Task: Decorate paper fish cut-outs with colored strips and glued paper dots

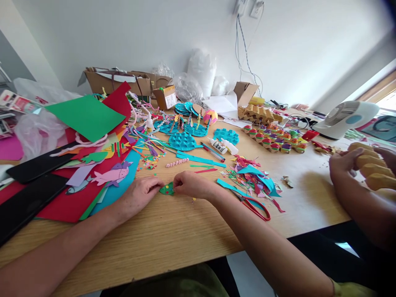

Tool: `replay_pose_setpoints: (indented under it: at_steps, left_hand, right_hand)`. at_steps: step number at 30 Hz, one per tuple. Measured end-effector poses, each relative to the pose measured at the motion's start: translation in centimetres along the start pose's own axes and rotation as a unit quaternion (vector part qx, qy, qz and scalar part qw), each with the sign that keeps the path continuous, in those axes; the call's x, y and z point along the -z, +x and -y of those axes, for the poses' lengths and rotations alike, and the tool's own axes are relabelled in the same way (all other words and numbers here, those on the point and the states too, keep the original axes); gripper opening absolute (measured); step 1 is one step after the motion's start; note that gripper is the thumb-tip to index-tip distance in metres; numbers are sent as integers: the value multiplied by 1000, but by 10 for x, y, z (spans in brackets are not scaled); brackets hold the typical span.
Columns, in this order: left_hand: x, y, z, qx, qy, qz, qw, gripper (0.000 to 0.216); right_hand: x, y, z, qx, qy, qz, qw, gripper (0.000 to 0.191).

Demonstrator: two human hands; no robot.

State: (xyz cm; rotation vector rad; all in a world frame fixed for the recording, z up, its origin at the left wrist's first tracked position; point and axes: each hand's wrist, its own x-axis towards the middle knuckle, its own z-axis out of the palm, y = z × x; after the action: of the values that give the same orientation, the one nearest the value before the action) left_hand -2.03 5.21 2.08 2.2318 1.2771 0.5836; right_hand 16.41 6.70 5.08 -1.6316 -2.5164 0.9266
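Note:
A small green paper cutout (167, 189) with red and yellow dots, fish-like in outline, lies low over the table in front of me. My left hand (144, 193) has its fingers pinched together at the cutout's left end. At the right end, my right hand (192, 185) pinches it with thumb and forefinger, its other fingers curled in. Both hands cover parts of the cutout's ends. Red-handled scissors (256, 208) rest to the right, partly under a blue paper strip (227, 185). Behind my hands lies a pink twisted pipe cleaner (177, 163).
Paper scraps (252, 175) are heaped on the right. Coloured sheets (86, 117), a pink paper fish (111, 175) and black phones (31, 206) crowd the left. Glue bottles (218, 145) and blue egg-carton pieces (182, 141) stand behind. A co-worker's hands (343, 165) hold an egg carton (374, 167).

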Motion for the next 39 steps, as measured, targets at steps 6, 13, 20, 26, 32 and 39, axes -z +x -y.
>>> replay_pose_setpoints:
  at_steps: [6, 13, 20, 26, 32, 39]
  left_hand:
    - [-2, -1, 3, -31, 4, -2, 1000, 24]
    - [-3, 0, 2, -31, 1, 2, 1000, 24]
    - [-1, 0, 2, -34, 4, 8, 999, 23]
    - [-2, 0, 3, -30, 0, 6, 1000, 22]
    - [-3, -1, 5, -40, 5, 5, 999, 23]
    - [-3, 0, 4, -31, -4, 6, 999, 22]
  right_hand:
    - [0, 0, 4, -15, -34, 12, 999, 18]
    - [2, 0, 7, -26, -60, 8, 998, 21]
    - [0, 2, 7, -34, -83, -2, 996, 20]
    - [-2, 4, 5, -33, -97, -20, 995, 17]
    - [-3, 2, 0, -23, -86, -37, 995, 16]
    - [0, -4, 5, -9, -69, -45, 997, 22]
